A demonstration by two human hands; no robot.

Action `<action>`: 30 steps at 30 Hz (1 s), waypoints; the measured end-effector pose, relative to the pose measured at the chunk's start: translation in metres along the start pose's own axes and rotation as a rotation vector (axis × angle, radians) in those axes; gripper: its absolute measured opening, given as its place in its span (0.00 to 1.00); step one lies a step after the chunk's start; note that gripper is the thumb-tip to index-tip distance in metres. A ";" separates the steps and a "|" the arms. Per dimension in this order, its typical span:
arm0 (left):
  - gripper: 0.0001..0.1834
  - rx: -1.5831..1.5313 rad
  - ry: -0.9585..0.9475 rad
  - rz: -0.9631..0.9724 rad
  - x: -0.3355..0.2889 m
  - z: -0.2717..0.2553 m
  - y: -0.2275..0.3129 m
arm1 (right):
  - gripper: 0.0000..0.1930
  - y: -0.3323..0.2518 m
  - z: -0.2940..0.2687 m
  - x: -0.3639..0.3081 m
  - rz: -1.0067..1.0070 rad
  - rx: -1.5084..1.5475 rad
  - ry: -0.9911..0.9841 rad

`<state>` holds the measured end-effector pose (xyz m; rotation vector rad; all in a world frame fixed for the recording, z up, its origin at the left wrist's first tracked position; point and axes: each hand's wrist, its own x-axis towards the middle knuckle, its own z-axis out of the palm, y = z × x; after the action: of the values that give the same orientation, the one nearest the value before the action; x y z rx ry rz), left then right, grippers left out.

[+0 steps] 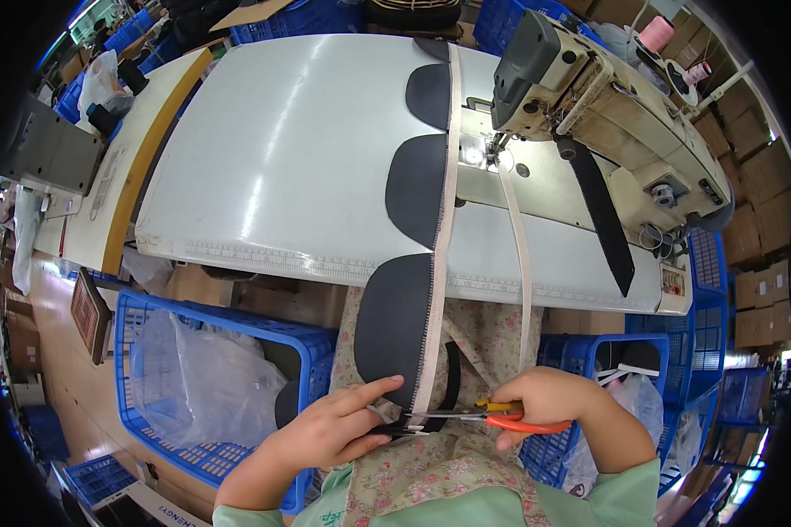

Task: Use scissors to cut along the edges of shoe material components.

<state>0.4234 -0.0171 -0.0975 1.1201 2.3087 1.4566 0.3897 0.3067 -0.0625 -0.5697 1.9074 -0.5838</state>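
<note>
A long beige tape (441, 202) joins several dark half-round pieces (394, 316) along their straight edges. It runs from the sewing table down to my lap. My left hand (334, 426) grips the nearest piece low down, its index finger stretched over the dark surface. My right hand (545, 400) is closed around scissors with orange handles (529, 426); a yellow part shows beside the fingers. The scissor blades lie across the tape's lower end, close to my left fingertips. How far the blades are apart I cannot tell.
A sewing machine (606, 123) stands on the right of the white table (264, 167), with a narrow white tape (517, 237) hanging from its needle area. A dark strip (602, 215) hangs beside it. Blue baskets (224, 312) with plastic bags flank my lap. Thread cones (656, 33) stand behind.
</note>
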 end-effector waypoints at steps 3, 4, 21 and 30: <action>0.12 -0.001 -0.018 -0.006 0.000 0.001 0.000 | 0.29 -0.005 -0.005 -0.003 0.085 0.040 -0.061; 0.12 0.000 -0.018 -0.004 -0.001 0.000 0.001 | 0.24 -0.006 -0.007 -0.003 0.141 0.069 -0.106; 0.13 -0.225 -0.138 -0.243 -0.029 -0.006 0.012 | 0.10 -0.042 0.016 0.115 -0.250 0.943 0.957; 0.18 -0.077 0.200 -0.313 -0.006 0.017 -0.032 | 0.09 -0.048 0.077 0.097 -0.385 0.914 0.802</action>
<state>0.4207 -0.0173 -0.1338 0.5808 2.3977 1.5751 0.4310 0.1984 -0.1282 -0.0694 1.9340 -2.0251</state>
